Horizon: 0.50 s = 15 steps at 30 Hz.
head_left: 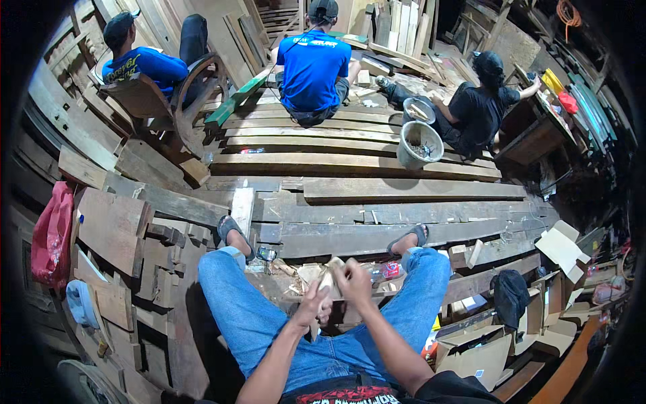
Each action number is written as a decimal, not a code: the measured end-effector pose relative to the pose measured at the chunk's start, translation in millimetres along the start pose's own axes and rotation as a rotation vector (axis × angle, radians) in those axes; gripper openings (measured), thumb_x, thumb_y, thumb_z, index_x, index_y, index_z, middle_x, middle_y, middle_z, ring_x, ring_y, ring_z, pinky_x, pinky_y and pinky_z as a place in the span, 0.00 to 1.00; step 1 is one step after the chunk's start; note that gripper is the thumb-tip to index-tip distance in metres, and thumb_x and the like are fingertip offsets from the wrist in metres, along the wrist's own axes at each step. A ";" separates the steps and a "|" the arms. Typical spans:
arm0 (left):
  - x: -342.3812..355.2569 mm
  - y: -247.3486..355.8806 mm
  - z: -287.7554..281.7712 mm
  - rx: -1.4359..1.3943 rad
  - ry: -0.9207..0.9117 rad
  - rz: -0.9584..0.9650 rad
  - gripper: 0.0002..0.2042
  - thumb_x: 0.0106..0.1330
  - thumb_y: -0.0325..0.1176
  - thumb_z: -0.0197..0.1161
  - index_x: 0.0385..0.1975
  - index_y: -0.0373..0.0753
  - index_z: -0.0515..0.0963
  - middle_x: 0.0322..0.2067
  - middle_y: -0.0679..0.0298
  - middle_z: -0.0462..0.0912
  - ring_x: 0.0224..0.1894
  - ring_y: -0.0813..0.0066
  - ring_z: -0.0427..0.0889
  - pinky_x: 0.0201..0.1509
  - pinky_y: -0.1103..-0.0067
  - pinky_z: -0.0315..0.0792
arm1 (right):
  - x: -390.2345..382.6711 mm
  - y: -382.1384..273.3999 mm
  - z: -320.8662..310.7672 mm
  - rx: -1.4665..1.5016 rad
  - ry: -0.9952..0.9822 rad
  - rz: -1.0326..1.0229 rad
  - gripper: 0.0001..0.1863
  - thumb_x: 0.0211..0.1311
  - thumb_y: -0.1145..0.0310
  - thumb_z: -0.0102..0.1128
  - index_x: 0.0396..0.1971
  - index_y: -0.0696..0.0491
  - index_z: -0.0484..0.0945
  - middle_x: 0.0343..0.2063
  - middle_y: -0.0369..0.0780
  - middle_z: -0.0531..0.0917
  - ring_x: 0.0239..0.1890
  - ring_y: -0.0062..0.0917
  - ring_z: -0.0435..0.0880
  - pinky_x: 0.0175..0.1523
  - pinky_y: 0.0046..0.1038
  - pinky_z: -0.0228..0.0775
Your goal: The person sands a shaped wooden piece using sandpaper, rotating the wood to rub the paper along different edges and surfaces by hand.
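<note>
Between my knees, my left hand (pixel 311 304) is wrapped round a small pale piece of wood (pixel 327 277), which tilts upward out of the fist. My right hand (pixel 354 283) is closed against the upper end of that piece. Whether its fingers hold a tool or sandpaper is hidden. Below the left fist, a narrow greyish end of something (pixel 313 330) shows over my lap. Wood shavings and scraps (pixel 289 277) lie on the floor just beyond my hands, between my sandalled feet.
Planks (pixel 404 192) run across the floor ahead. Two buckets (pixel 420 145) stand on them. Three people sit beyond: one in a wooden chair (pixel 145 101), one in blue (pixel 313 71), one in black (pixel 481 101). Wood offcuts (pixel 111 229) are stacked left; cardboard boxes (pixel 478 357) lie right.
</note>
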<state>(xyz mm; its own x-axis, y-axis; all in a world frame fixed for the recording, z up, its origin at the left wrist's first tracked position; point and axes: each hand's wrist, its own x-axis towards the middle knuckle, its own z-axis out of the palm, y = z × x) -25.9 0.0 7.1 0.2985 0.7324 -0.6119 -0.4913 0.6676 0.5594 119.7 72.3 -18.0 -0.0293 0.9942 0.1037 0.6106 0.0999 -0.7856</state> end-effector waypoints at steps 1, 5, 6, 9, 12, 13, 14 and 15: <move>-0.5 -4.6 0.1 0.011 -0.085 0.002 0.22 0.68 0.47 0.57 0.57 0.52 0.59 0.21 0.72 0.65 0.16 0.85 0.64 0.17 0.85 0.59 | 10.7 0.8 -4.6 0.018 0.049 0.098 0.21 0.57 0.56 0.67 0.17 0.58 0.74 0.13 0.47 0.78 0.16 0.38 0.78 0.23 0.36 0.66; 4.6 -7.3 -0.6 -0.094 0.035 -0.003 0.24 0.69 0.47 0.56 0.61 0.53 0.57 0.21 0.71 0.64 0.15 0.85 0.63 0.16 0.85 0.58 | -6.7 6.0 -1.4 0.019 -0.050 0.004 0.21 0.59 0.56 0.65 0.20 0.59 0.73 0.16 0.49 0.78 0.19 0.41 0.79 0.25 0.39 0.67; 10.3 -1.2 -6.3 -0.222 0.036 0.021 0.27 0.69 0.47 0.55 0.65 0.55 0.54 0.21 0.71 0.65 0.14 0.86 0.62 0.16 0.86 0.59 | -20.7 -0.8 3.9 0.033 -0.139 0.010 0.21 0.59 0.55 0.65 0.21 0.59 0.73 0.17 0.49 0.78 0.20 0.43 0.78 0.27 0.39 0.67; 7.0 0.1 -2.7 -0.052 0.036 0.053 0.28 0.69 0.45 0.56 0.66 0.55 0.53 0.21 0.72 0.65 0.14 0.87 0.62 0.16 0.86 0.59 | -17.0 4.4 9.5 0.148 -0.091 0.057 0.23 0.60 0.53 0.65 0.20 0.59 0.73 0.15 0.47 0.75 0.17 0.36 0.74 0.27 0.36 0.66; 0.4 -17.0 0.1 0.028 -0.082 0.005 0.27 0.69 0.46 0.57 0.65 0.55 0.54 0.21 0.72 0.64 0.14 0.86 0.61 0.17 0.84 0.59 | 10.8 -9.6 -10.0 0.063 0.018 0.207 0.24 0.60 0.51 0.64 0.19 0.58 0.73 0.16 0.48 0.77 0.19 0.39 0.76 0.26 0.37 0.65; 2.0 -14.9 -2.1 0.031 -0.086 0.005 0.27 0.69 0.46 0.57 0.65 0.55 0.54 0.21 0.72 0.64 0.14 0.86 0.61 0.17 0.84 0.59 | 11.3 -3.2 -9.1 -0.001 0.002 0.184 0.24 0.59 0.50 0.64 0.19 0.57 0.74 0.15 0.49 0.77 0.20 0.45 0.78 0.25 0.39 0.65; 4.1 -11.6 -7.3 -0.052 -0.057 -0.007 0.27 0.69 0.46 0.56 0.65 0.55 0.54 0.21 0.72 0.64 0.14 0.86 0.61 0.17 0.84 0.60 | 2.3 0.0 -4.8 0.005 -0.017 0.121 0.24 0.60 0.50 0.63 0.20 0.58 0.74 0.16 0.50 0.77 0.21 0.45 0.78 0.26 0.40 0.65; 6.6 -8.4 -10.4 -0.139 -0.027 -0.017 0.27 0.69 0.46 0.56 0.64 0.55 0.54 0.21 0.71 0.64 0.14 0.86 0.61 0.17 0.84 0.60 | -8.4 1.1 0.5 0.010 -0.039 0.055 0.24 0.60 0.50 0.63 0.21 0.58 0.74 0.17 0.50 0.77 0.21 0.45 0.78 0.26 0.40 0.66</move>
<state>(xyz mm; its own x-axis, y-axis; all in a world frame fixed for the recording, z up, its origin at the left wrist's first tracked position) -28.3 -2.2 -7.5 0.3290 0.7257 -0.6042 -0.5938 0.6565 0.4652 120.3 64.0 -20.1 -0.0264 0.9990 0.0362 0.6045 0.0448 -0.7953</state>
